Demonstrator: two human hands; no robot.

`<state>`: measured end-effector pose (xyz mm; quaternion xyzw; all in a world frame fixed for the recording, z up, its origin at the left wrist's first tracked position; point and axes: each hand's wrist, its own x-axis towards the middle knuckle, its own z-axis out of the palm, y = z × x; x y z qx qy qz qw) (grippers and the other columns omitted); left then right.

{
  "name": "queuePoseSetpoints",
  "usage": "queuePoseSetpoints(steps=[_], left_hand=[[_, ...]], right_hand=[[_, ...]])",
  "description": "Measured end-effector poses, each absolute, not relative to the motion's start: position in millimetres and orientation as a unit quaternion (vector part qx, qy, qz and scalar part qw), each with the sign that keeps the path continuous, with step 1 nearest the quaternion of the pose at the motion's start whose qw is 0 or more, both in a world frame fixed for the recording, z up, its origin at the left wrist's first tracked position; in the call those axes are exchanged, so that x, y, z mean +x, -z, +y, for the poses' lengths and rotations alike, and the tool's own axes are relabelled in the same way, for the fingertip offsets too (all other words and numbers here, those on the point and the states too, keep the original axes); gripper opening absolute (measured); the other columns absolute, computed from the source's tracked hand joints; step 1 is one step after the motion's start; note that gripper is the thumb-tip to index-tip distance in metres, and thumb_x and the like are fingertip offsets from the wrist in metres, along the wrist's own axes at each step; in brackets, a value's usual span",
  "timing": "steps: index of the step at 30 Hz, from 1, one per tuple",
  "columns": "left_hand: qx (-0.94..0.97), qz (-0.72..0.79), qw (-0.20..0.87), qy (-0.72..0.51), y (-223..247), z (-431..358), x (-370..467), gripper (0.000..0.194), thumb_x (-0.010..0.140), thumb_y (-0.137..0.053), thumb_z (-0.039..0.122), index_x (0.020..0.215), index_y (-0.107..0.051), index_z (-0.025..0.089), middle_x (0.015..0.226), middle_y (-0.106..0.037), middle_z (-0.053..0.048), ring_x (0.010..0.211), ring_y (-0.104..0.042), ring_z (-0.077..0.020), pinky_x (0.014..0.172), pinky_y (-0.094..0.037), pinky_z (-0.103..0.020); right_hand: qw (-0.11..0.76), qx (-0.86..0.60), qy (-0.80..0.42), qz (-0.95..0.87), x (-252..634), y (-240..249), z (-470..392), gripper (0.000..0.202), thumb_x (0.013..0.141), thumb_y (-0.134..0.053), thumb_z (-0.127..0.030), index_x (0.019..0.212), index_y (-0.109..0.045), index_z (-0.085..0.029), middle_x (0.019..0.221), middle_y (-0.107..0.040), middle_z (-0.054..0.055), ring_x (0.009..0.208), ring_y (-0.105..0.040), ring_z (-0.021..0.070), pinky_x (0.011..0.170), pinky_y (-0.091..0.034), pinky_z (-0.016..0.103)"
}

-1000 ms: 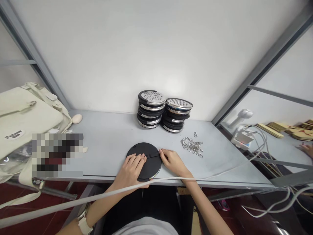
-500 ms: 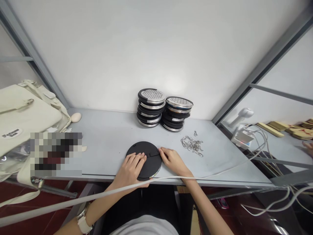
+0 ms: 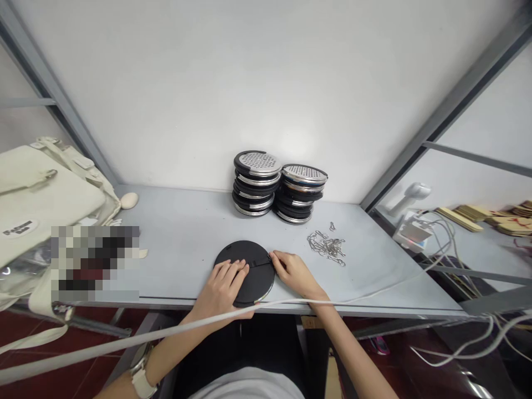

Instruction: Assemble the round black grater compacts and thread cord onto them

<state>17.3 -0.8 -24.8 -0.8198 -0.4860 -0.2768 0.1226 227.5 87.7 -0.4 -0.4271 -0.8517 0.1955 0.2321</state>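
A black round disc [image 3: 253, 288] lies on the grey table near its front edge, with a narrow black strap [image 3: 260, 262] across its upper face. My left hand [image 3: 223, 282] rests over the disc's left side, fingers together on top by the strap and thumb low at the near edge, holding it. At the disc's right edge my right hand [image 3: 293, 271] pinches the strap's outer end; a small dark ring-like bit shows at the fingertips, too small to make out. To the right of that hand lies a loose pile of small metal snap hooks [image 3: 328, 246].
Two stacks of round pieces with perforated silver tops and black rims, a left stack [image 3: 257, 183] and a right stack [image 3: 302, 191], stand by the wall. A cream bag [image 3: 50, 188] sits left. A white cable [image 3: 187, 327] crosses above my forearms. Right stands a handheld scanner [image 3: 411, 197].
Both hands keep nearly the same places on the disc and strap. At the far right edge, another person's hand has gone out of view.
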Motion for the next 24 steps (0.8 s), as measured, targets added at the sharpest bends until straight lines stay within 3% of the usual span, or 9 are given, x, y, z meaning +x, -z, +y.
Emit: queuePoseSetpoints(steps=[15, 24], left_hand=[[-0.823, -0.484, 0.123, 0.271, 22.7, -0.5, 17.4, 0.067, 0.072, -0.066, 0.046, 0.126, -0.052, 0.008, 0.126, -0.057, -0.016, 0.116, -0.052, -0.0318, 0.102, -0.039, -0.046], [-0.818, -0.487, 0.138, 0.275, 23.0, -0.9, 18.5, 0.065, 0.073, -0.064, 0.048, 0.125, -0.053, 0.009, 0.124, -0.058, -0.016, 0.114, -0.053, -0.0318, 0.1, -0.041, -0.047]], right_hand=[[0.233, -0.432, -0.198, -0.849, 227.2, 4.0, 89.0, 0.033, 0.096, -0.033, -0.03, 0.065, -0.042, -0.02, 0.058, -0.05, -0.003, 0.052, -0.041, 0.0114, 0.054, -0.027, 0.023], [0.232, -0.447, -0.205, -0.839, 226.8, 2.6, 86.4, 0.02, 0.097, -0.031, -0.031, 0.082, -0.041, -0.023, 0.06, -0.05, -0.003, 0.052, -0.048, 0.0142, 0.054, -0.029, 0.023]])
